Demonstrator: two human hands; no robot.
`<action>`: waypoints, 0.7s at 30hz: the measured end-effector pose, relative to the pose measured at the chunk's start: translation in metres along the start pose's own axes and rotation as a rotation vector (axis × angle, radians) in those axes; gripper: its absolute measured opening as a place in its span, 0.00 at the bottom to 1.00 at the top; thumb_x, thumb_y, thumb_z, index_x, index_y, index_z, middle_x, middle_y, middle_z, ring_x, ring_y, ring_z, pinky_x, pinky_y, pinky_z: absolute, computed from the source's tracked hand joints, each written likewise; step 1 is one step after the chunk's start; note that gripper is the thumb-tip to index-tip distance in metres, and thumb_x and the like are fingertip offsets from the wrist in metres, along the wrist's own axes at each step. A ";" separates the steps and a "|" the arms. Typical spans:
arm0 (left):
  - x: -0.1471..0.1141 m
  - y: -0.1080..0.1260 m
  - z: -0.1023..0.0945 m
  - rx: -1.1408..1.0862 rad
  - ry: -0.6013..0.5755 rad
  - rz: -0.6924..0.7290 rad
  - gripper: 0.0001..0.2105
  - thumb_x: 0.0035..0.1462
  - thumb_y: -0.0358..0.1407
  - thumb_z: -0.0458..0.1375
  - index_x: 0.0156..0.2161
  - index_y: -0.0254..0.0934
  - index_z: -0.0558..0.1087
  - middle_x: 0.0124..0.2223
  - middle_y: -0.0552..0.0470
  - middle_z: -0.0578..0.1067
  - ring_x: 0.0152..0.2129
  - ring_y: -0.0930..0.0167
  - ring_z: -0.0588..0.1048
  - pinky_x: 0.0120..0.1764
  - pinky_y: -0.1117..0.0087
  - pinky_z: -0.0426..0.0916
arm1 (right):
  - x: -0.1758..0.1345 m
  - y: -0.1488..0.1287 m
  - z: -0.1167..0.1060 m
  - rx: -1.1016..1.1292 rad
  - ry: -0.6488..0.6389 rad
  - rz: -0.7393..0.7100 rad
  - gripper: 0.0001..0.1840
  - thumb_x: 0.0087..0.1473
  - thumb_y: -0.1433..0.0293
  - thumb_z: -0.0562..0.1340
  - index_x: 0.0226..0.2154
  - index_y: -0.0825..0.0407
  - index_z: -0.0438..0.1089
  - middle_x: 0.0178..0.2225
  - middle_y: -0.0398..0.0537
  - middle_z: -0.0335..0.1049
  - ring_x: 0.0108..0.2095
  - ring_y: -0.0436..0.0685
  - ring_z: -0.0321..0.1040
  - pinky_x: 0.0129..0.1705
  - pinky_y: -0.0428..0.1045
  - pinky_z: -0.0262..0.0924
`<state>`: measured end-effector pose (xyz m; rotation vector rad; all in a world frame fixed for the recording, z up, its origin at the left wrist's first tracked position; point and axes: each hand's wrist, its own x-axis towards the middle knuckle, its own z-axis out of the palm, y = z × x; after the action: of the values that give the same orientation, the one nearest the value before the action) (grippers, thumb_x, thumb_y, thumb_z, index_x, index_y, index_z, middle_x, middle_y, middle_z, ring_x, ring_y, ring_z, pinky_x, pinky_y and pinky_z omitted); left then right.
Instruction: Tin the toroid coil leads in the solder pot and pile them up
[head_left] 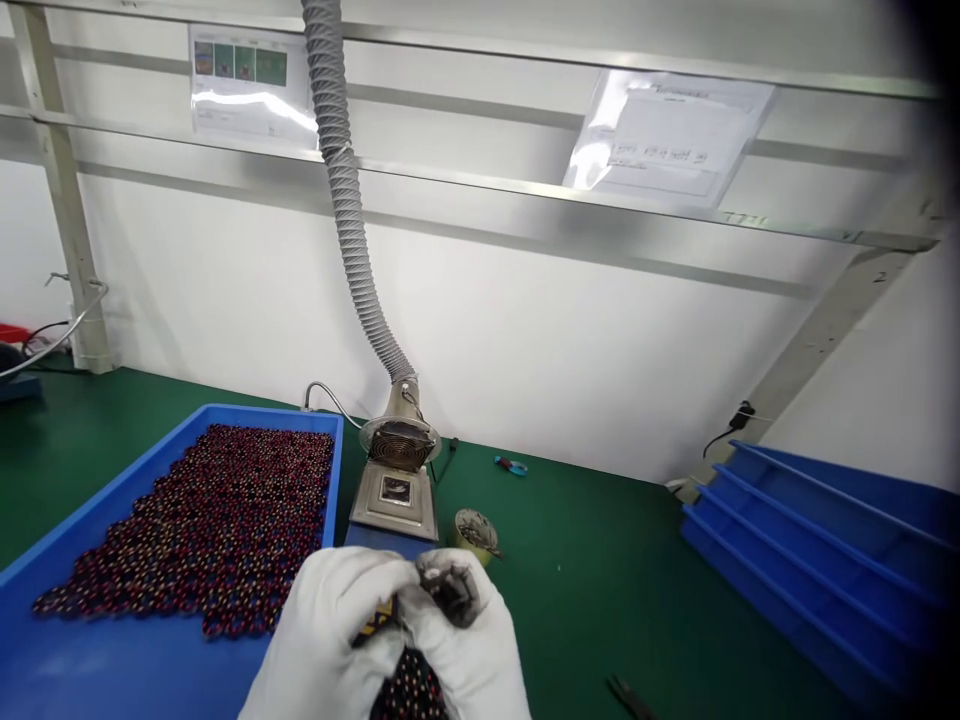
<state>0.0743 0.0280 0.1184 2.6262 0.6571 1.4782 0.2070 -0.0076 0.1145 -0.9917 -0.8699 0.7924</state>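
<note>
Both of my hands wear white gloves and meet at the bottom centre. My left hand (337, 630) is closed with its fingers bent inward, and a small black-and-yellow piece (375, 620) shows at its fingers. My right hand (465, 630) is closed beside it, its thumb and finger areas stained dark. Below and between them shows a black piece with red and pale dots (410, 688), partly hidden by the gloves. To the left, a blue tray (150, 680) holds many small round dark parts (225, 520) with red and pale dots.
Ahead stands a metal heating unit (394, 498) under a hood with a grey ribbed hose (349, 200). Close by is a small cup (474, 530) with dark residue. Cutters with blue-red handles (511, 465) and dark pliers (630, 697) lie on the green mat. Stacked blue trays (810, 570) stand right.
</note>
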 end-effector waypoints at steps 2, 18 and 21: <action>0.001 -0.002 0.000 -0.069 0.011 -0.037 0.16 0.48 0.28 0.54 0.44 0.42 0.67 0.39 0.50 0.76 0.36 0.67 0.74 0.38 0.64 0.72 | 0.001 -0.002 -0.002 -0.016 -0.002 -0.040 0.17 0.32 0.60 0.71 0.25 0.51 0.71 0.23 0.45 0.70 0.24 0.53 0.65 0.27 0.46 0.63; 0.012 0.004 -0.008 -0.118 0.050 0.128 0.11 0.55 0.27 0.52 0.44 0.38 0.66 0.38 0.50 0.76 0.34 0.70 0.74 0.36 0.67 0.69 | -0.004 -0.009 0.004 0.455 -0.128 0.119 0.09 0.37 0.59 0.69 0.20 0.46 0.74 0.25 0.42 0.69 0.28 0.51 0.66 0.35 0.47 0.64; 0.012 0.005 -0.009 -0.070 0.066 0.116 0.10 0.54 0.27 0.52 0.42 0.38 0.67 0.36 0.50 0.76 0.34 0.69 0.74 0.36 0.67 0.69 | -0.003 -0.012 0.001 0.506 -0.103 0.176 0.10 0.37 0.57 0.69 0.24 0.43 0.75 0.26 0.41 0.73 0.29 0.52 0.69 0.38 0.49 0.64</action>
<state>0.0737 0.0267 0.1337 2.6133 0.4548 1.5937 0.2068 -0.0136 0.1251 -0.5850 -0.6263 1.1538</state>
